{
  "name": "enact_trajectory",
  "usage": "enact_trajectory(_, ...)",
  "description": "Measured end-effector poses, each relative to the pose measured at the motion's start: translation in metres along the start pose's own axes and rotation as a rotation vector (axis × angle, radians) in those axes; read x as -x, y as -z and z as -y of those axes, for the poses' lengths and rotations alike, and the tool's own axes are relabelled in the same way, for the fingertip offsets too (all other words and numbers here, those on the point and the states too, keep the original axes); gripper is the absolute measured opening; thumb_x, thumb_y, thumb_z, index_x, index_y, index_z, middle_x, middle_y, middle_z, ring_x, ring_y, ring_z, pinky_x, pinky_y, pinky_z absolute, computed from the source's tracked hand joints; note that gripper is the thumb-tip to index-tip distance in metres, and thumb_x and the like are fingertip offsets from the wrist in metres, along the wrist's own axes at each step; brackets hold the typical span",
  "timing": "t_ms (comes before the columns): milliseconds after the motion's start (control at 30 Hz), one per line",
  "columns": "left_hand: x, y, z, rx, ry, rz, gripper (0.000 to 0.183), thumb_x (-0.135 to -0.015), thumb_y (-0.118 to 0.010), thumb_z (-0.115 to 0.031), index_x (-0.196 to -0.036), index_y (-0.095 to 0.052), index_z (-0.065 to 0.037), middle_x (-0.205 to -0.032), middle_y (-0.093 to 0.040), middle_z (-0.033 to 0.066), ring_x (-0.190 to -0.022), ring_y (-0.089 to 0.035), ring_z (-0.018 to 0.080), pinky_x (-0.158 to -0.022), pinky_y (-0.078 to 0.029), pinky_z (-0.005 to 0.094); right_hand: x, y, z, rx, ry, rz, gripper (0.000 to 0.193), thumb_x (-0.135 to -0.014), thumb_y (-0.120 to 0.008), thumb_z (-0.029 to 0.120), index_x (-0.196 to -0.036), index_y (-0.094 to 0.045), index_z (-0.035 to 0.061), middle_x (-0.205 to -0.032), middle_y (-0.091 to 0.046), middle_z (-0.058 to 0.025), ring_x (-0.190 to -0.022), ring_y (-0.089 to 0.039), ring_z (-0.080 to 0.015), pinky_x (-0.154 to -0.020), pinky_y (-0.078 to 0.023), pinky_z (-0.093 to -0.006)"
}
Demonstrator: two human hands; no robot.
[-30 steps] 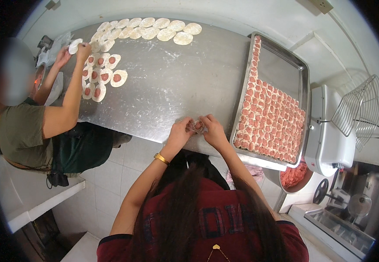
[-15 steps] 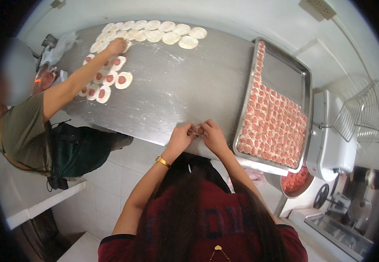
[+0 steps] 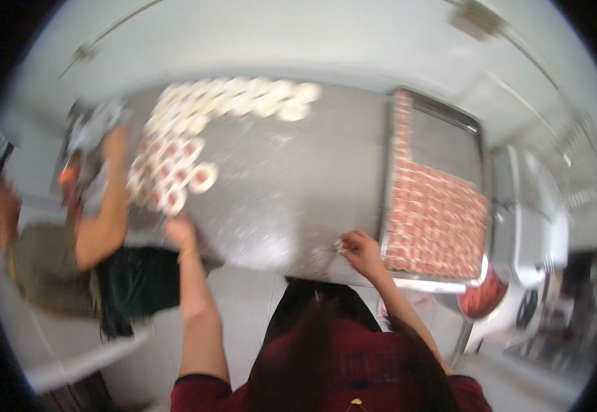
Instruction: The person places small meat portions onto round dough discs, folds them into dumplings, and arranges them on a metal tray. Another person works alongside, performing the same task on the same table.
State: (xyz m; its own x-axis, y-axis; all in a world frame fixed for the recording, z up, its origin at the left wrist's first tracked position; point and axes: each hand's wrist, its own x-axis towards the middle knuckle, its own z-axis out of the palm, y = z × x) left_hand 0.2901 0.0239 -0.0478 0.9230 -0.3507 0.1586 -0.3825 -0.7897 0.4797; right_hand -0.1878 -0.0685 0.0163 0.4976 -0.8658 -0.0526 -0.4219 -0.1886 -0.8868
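the right hand [image 3: 362,250] has its grip pinched on a small white dumpling [image 3: 340,245], near the front edge of the desk [image 3: 257,220] and just left of the big tray [image 3: 446,141]. the left hand [image 3: 180,231] is by the nearest meat-topped dough circle [image 3: 174,200]; it is blurry, so one cannot tell if its grip is closed or touching dough. the dough circle looks light, soft and floppy, and may tear, so its bare edge seems best to hold. the dumpling probably squashes easily, so a gentle pinch on its sides should do.
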Motion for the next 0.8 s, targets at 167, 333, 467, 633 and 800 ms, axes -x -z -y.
enact_trajectory(167,-0.036,-0.014,0.016,-0.057,-0.125,0.021,0.043,-0.081,-0.061,-0.037,-0.085,-0.065,0.005,-0.083,-0.065,0.0240,-0.074,-0.062,0.0409,-0.066,-0.048,0.0488,0.020,0.081,-0.032,0.042,-0.064,-0.279,0.036,-0.067,-0.066,0.002,-0.102,-0.062,0.0029,-0.093,-0.062,-0.0092,-0.085,-0.063,-0.0218,-0.073,-0.050,-0.0317)
enact_trajectory(333,-0.040,-0.016,0.025,0.500,0.254,0.159,0.042,-0.080,-0.060,-0.032,-0.105,-0.062,0.003,-0.103,-0.063,0.0177,-0.096,-0.059,0.0293,-0.081,-0.044,0.0384,0.017,0.221,-0.075,0.039,-0.098,-0.635,0.038,-0.066,-0.067,0.002,-0.104,-0.064,0.0056,-0.097,-0.065,-0.0075,-0.086,-0.063,-0.0171,-0.075,-0.049,-0.0297)
enact_trajectory(467,0.011,0.007,0.006,1.030,0.367,0.234,0.044,-0.084,-0.053,-0.025,-0.121,-0.053,-0.002,-0.124,-0.053,0.0077,-0.113,-0.048,0.0174,-0.094,-0.036,0.0283,0.004,0.328,-0.113,0.249,-0.166,-0.854,0.035,-0.065,-0.067,0.005,-0.100,-0.066,0.0067,-0.091,-0.065,-0.0095,-0.081,-0.063,-0.0218,-0.074,-0.049,-0.0318)
enact_trajectory(633,0.092,0.026,-0.033,1.028,0.417,0.318,0.043,-0.084,-0.048,-0.018,-0.121,-0.049,0.003,-0.128,-0.047,0.0101,-0.116,-0.045,0.0157,-0.098,-0.035,0.0266,-0.032,0.383,-0.167,0.527,-0.315,-0.677,0.033,-0.065,-0.063,0.006,-0.097,-0.067,0.0086,-0.089,-0.064,-0.0122,-0.080,-0.061,-0.0299,-0.073,-0.048,-0.0370)
enact_trajectory(800,0.136,0.022,-0.052,1.044,0.437,0.348,0.043,-0.083,-0.050,-0.013,-0.120,-0.045,0.006,-0.122,-0.047,0.0119,-0.112,-0.047,0.0180,-0.096,-0.040,0.0276,-0.059,0.391,-0.202,0.633,-0.296,-0.398,0.032,-0.063,-0.063,0.005,-0.095,-0.068,0.0096,-0.086,-0.066,-0.0138,-0.083,-0.063,-0.0300,-0.076,-0.050,-0.0373)
